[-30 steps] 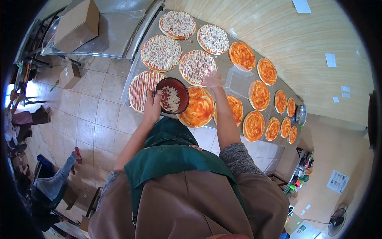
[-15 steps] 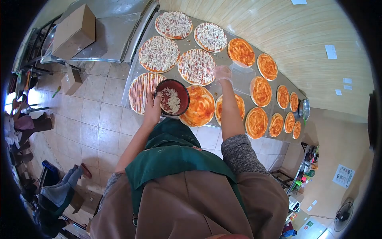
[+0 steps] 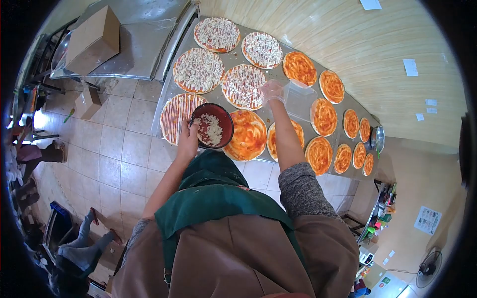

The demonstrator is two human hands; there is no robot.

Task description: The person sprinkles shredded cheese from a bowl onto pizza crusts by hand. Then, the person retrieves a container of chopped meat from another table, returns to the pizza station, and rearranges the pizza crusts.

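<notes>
My left hand [image 3: 188, 141] is closed on the rim of a dark bowl [image 3: 226, 112], thumb over the inside edge. White shredded cheese [image 3: 210, 130] lies in the bowl, which overlaps a pizza striped with sauce [image 3: 175, 116]. My right hand [image 3: 272, 92], in a clear plastic glove, is at the right edge of a cheese-covered pizza [image 3: 242, 85]. Its fingers are too small and blurred to read. Just right of it sits a clear plastic container [image 3: 301, 97]. Below the bowl hand's level, a pizza base with red sauce [image 3: 245, 138] lies beside the bowl.
Several sauced bases [image 3: 319, 155] line the right part of the metal table [image 3: 229, 58]; cheese-topped pizzas [image 3: 216, 34] are at the far left. A metal bowl [image 3: 380, 139] stands at the right end. A cardboard box [image 3: 93, 42] rests on another table. A person's legs [image 3: 87, 251] show lower left.
The view has shifted slightly. My right hand has moved a little left, nearer the cheese-covered pizza. My left hand still holds the bowl. The person at lower left has moved their legs apart.
</notes>
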